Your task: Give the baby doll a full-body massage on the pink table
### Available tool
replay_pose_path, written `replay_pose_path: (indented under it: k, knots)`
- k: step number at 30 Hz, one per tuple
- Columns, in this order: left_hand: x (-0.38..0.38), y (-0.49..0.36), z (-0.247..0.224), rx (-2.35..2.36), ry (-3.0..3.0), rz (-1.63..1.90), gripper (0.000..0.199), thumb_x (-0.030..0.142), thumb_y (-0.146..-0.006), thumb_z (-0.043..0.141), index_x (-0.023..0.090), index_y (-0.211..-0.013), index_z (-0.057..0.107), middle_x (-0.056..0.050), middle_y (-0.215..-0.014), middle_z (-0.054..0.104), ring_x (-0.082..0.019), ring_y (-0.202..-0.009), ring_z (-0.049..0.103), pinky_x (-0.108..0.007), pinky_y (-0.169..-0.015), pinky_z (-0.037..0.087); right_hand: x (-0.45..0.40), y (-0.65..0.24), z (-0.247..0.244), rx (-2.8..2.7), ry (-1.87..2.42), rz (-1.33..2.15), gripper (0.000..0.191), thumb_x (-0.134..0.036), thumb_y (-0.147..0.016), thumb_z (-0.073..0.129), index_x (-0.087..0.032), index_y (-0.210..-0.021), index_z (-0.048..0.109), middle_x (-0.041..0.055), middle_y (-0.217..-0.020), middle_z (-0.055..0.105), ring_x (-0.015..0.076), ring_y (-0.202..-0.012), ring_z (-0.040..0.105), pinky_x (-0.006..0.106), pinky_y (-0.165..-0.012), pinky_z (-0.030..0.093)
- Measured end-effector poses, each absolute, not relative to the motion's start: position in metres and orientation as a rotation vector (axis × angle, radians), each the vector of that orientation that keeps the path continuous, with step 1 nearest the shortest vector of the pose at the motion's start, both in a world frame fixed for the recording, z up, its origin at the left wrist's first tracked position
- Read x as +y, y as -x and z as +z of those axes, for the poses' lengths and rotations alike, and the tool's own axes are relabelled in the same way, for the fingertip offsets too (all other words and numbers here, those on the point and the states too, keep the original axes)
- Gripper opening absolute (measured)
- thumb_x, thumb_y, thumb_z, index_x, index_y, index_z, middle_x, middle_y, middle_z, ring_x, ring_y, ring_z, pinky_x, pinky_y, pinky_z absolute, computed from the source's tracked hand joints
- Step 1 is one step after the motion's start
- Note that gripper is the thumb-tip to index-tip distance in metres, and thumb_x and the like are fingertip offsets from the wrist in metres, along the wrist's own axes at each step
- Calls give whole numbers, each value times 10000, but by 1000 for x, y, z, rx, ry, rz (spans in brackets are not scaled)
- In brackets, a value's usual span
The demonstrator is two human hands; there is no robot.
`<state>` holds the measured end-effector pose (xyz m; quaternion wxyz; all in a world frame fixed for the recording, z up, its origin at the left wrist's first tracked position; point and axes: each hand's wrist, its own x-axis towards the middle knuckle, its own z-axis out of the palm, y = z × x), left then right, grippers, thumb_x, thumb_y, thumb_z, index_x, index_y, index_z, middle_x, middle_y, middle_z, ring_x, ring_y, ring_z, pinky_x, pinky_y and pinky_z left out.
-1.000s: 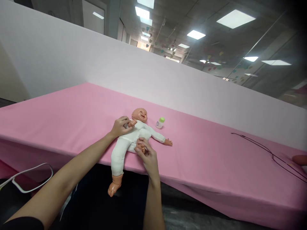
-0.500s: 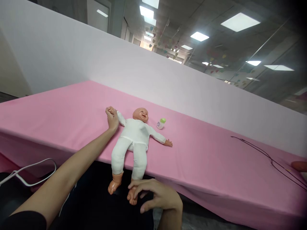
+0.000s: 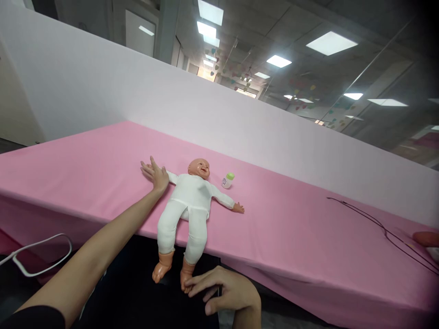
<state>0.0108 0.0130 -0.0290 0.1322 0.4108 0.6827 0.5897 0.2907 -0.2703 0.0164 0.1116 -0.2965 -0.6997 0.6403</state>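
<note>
A baby doll (image 3: 192, 194) in a white suit lies on its back, legs hanging over the front edge of the pink-covered table. My left hand (image 3: 156, 174) rests over the doll's hand at the left, fingers spread and mostly hiding it. Near the doll's foot on the right is my right hand (image 3: 224, 290); its fingertips reach the toes, with thumb and fingers apart. Whether they touch the foot is hard to tell. Beside the doll's head lies a small bottle (image 3: 226, 183) with a green cap, tilted.
The pink cloth (image 3: 274, 219) covers the long table. A white partition (image 3: 222, 123) runs along its back. Thin dark cable (image 3: 380, 224) lies at the right, near a brownish object (image 3: 425, 238) at the frame edge. A white cable loop (image 3: 41, 237) hangs at lower left.
My left hand has loosened from around the doll's hand, its fingers now spread. My right hand has slid slightly down along the doll's foot toward the toes. The view has tilted slightly.
</note>
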Motion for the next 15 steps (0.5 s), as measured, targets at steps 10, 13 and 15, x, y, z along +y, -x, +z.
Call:
replay_pose_path:
  k: [10,13,15]
  knots:
    - [-7,-22,-21,2078,-1788,1624,903,460,-984,575,96,-1704,168,-229,-1771,-87,-382,-1626,-171,-619,-1293,0,-224,-304,28,-1475,1322,1119,578,-566,-887,772,-143,-1274,703,88,-929,766,221,-824,746,332,-716,596]
    - [-4,-36,-10,1944,-1949,1529,829,466,-1025,478,56,-1689,197,-254,-1753,161,-358,-1648,69,-541,-1311,87,-186,-301,31,-1407,1437,994,622,-619,-832,792,-136,-1211,695,66,-889,738,210,-749,726,321,-651,581]
    - [-2,-47,0,1881,-1946,1339,851,534,-1047,400,1,-1675,189,-320,-1601,455,-399,-1560,359,-540,-1264,243,-160,-295,33,-1453,1426,1064,551,-651,-814,785,-145,-1023,721,30,-795,708,180,-666,683,295,-602,557]
